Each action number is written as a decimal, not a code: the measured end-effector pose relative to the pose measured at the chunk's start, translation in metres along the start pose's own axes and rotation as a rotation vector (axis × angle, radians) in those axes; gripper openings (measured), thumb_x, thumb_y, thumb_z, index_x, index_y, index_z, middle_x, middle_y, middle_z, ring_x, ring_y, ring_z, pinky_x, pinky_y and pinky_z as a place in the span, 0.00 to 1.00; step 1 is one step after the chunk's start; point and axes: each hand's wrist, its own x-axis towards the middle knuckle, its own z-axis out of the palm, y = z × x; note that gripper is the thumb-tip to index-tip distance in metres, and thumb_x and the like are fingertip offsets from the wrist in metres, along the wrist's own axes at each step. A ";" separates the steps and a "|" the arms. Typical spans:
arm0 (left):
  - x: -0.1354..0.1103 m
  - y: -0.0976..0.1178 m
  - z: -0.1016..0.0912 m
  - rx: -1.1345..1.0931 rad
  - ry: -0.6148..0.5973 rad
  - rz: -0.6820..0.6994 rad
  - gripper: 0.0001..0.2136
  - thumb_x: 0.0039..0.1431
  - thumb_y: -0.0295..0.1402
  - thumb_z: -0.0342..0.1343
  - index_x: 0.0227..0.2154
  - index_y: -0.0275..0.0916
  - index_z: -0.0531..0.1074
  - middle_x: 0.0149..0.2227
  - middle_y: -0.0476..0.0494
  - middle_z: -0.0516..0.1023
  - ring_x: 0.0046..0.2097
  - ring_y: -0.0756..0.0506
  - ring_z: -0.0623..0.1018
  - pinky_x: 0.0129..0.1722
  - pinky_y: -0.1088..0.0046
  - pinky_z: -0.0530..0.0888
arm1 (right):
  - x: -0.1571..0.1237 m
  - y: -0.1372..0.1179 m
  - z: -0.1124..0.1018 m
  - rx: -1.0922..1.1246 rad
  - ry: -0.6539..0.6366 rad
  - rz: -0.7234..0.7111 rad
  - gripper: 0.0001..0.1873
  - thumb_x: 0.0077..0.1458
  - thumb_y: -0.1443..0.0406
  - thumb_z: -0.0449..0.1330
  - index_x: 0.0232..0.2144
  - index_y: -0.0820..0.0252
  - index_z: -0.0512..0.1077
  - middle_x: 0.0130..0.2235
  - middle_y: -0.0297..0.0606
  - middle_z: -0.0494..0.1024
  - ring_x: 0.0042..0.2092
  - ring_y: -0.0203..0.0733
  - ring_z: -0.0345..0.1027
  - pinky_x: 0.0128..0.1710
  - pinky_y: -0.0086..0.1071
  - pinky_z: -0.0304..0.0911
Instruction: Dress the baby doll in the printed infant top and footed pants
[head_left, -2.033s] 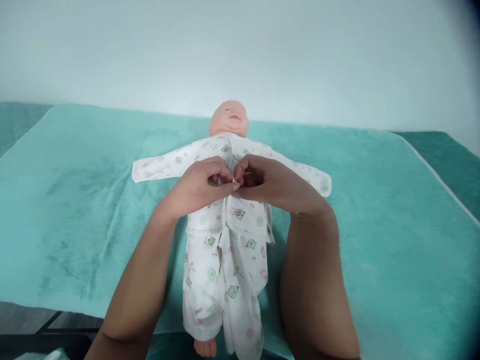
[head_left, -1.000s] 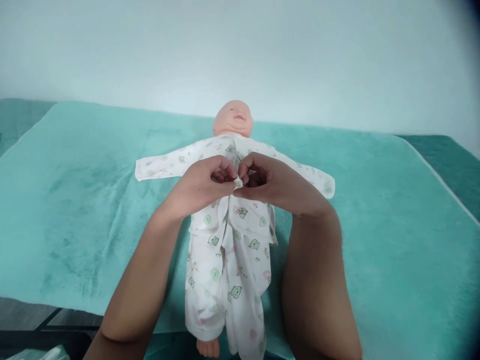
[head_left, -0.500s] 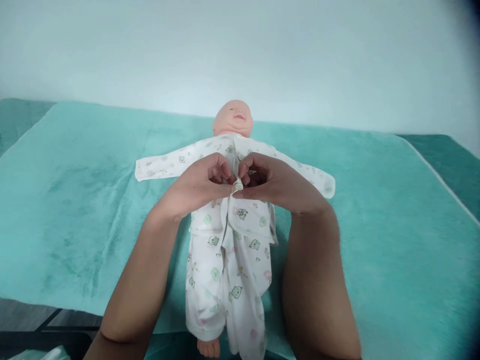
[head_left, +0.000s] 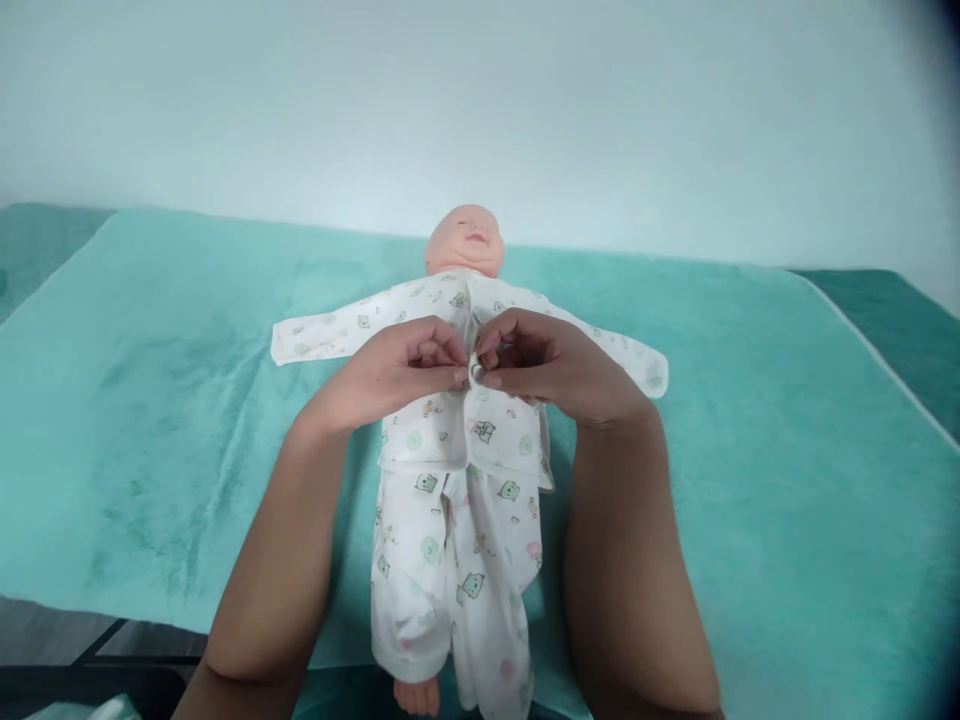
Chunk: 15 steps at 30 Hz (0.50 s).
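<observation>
A baby doll lies on its back, dressed in a white printed jacket and matching trousers. Over the doll's chest, my left hand pinches one front edge of the jacket between thumb and fingers. My right hand pinches the other front edge, close beside it. A small round snap button shows between my fingertips. Both jacket sleeves stretch out sideways. One bare foot pokes from a trouser leg; the other leg's end hangs loose.
A turquoise towel covers the table under the doll. Darker green cloth shows at the far corners. A pale wall rises behind. At the lower left is a dark container with something pale in it.
The jacket's bunched front edge has come down flatter, and the round snap button now shows. My hands have shifted slightly, with the fingertips a little farther apart.
</observation>
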 end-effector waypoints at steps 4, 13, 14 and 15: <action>-0.001 0.000 -0.003 0.105 -0.046 0.029 0.07 0.57 0.36 0.64 0.34 0.40 0.75 0.32 0.50 0.77 0.36 0.50 0.74 0.35 0.74 0.71 | 0.001 -0.001 -0.001 0.009 0.020 -0.027 0.16 0.55 0.53 0.70 0.33 0.57 0.72 0.24 0.27 0.68 0.21 0.30 0.57 0.20 0.28 0.50; -0.002 0.000 -0.005 0.245 -0.114 0.046 0.07 0.59 0.38 0.62 0.34 0.42 0.80 0.32 0.49 0.78 0.35 0.49 0.74 0.33 0.74 0.69 | -0.034 -0.031 0.019 -0.576 -0.005 0.085 0.13 0.57 0.55 0.67 0.31 0.55 0.69 0.30 0.32 0.72 0.31 0.37 0.65 0.28 0.31 0.59; -0.002 0.000 -0.005 0.246 -0.119 0.050 0.07 0.59 0.39 0.61 0.34 0.42 0.80 0.33 0.49 0.79 0.36 0.48 0.75 0.34 0.73 0.70 | -0.039 -0.031 0.024 -0.664 -0.012 0.057 0.12 0.55 0.57 0.68 0.33 0.55 0.69 0.34 0.33 0.73 0.32 0.37 0.66 0.29 0.32 0.61; -0.002 0.000 -0.005 0.246 -0.117 0.056 0.07 0.59 0.39 0.61 0.34 0.42 0.80 0.34 0.49 0.80 0.36 0.48 0.75 0.35 0.73 0.70 | -0.044 -0.029 0.030 -0.753 -0.017 0.022 0.12 0.54 0.60 0.68 0.34 0.54 0.69 0.37 0.34 0.74 0.34 0.39 0.67 0.31 0.33 0.62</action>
